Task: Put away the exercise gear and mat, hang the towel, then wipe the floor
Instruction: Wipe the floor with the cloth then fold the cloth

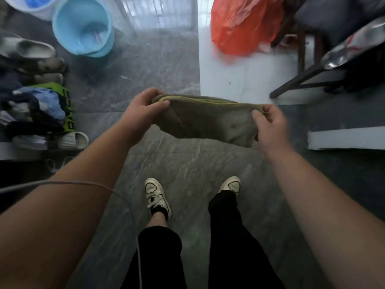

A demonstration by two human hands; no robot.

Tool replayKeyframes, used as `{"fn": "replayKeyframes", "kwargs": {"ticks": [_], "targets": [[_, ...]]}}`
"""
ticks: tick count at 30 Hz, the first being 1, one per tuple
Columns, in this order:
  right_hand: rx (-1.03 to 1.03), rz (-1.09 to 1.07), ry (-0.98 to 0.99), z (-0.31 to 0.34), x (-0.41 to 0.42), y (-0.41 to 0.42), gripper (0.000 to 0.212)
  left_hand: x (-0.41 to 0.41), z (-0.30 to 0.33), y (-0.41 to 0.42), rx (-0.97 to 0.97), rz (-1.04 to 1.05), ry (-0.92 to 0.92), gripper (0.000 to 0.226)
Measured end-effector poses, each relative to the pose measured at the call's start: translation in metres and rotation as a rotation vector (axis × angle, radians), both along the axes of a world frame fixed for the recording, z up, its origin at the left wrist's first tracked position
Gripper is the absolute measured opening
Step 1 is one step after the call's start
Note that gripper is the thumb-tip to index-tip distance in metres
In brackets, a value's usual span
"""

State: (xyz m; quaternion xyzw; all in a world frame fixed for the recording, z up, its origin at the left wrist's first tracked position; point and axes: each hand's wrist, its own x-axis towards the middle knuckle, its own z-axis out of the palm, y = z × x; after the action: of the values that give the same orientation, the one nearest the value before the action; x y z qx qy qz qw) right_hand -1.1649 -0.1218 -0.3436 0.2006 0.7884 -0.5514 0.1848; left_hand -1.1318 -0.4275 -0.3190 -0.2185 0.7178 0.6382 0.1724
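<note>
I hold an olive-brown towel (pixel 200 119) with a yellow-green edge, stretched flat between both hands above the grey marble floor (pixel 187 170). My left hand (pixel 143 109) pinches its left end, thumb on top. My right hand (pixel 268 122) pinches its right end. The towel is folded over and hangs a little below my fingers. My two feet in white sneakers (pixel 157 195) stand on the floor below it.
Light blue stacked buckets (pixel 83 28) stand at the far left, with slippers (pixel 29 49) and a pile of clothes (pixel 35 109) beside them. An orange plastic bag (pixel 239 28) lies on a white surface (pixel 239 80). Dark chair legs (pixel 300 80) are at the right. A thin cable (pixel 83 182) crosses my left arm.
</note>
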Motion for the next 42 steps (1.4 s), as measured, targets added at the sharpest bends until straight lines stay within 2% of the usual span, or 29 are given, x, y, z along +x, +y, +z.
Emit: {"fn": "replayKeyframes", "kwargs": {"ticks": [4,8,13,18,21,25,32,39,42], "targets": [[-0.048,-0.001,0.084,0.137,-0.006,0.019,0.02,-0.007,0.138,0.023,0.064,-0.032,0.104,0.003],[-0.079,-0.081,0.246,0.245,-0.012,0.038,0.02,-0.014,0.24,0.048,0.01,-0.046,0.199,0.003],[-0.127,-0.179,0.432,0.355,-0.005,0.057,0.015,-0.024,0.327,0.065,-0.182,-0.074,0.46,0.003],[-0.07,-0.265,0.57,0.434,0.028,0.068,0.015,-0.036,0.397,0.07,-0.095,-0.198,0.681,0.015],[-0.046,-0.393,0.643,0.472,0.064,0.066,0.02,-0.049,0.433,0.076,-0.054,-0.326,0.795,0.015],[0.095,-0.578,0.731,0.505,0.129,0.061,0.019,-0.049,0.474,0.093,0.044,-0.476,0.901,0.005],[0.256,-0.906,0.801,0.533,0.269,0.072,0.007,-0.005,0.513,0.18,-0.016,-0.812,1.069,0.009],[0.466,-1.254,0.84,0.562,0.426,0.098,0.007,0.098,0.542,0.291,0.175,-1.173,1.085,0.014],[0.548,-1.379,0.843,0.572,0.492,0.1,0.008,0.151,0.552,0.338,0.3,-1.3,0.987,0.014]]}}
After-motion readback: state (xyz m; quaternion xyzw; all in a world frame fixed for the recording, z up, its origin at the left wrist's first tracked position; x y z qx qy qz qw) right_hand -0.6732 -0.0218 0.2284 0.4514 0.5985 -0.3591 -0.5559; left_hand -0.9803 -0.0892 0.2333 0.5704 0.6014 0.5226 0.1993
